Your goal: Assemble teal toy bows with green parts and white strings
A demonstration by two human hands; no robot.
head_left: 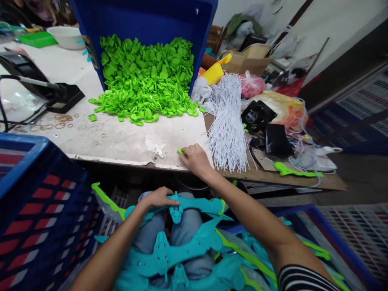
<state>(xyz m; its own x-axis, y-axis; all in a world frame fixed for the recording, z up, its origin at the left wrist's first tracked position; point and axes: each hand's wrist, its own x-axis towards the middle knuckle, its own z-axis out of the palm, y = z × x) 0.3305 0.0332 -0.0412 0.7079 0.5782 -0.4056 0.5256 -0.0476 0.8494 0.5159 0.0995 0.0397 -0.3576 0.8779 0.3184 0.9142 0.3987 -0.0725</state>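
My left hand point(160, 198) is closed on a teal plastic part point(194, 205) with a raised centre piece, which rests across my lap. At the table's front edge, my right hand point(195, 159) pinches a small bright green plastic piece point(182, 151); the fingers partly cover it. More teal parts point(182, 256) lie over my knees, some with long green strips point(242, 250) attached. Beyond my hands, a heap of small green pieces point(148, 81) spills onto the table from a tipped blue bin point(145, 20).
White strings point(228, 121) lie in a bundle right of my hand, near a black fan point(257, 115). A blue crate point(27, 141) stands at my left, another crate point(339, 234) at my right. Rubber bands point(62, 121) and a black stand point(65, 97) are on the table point(127, 137).
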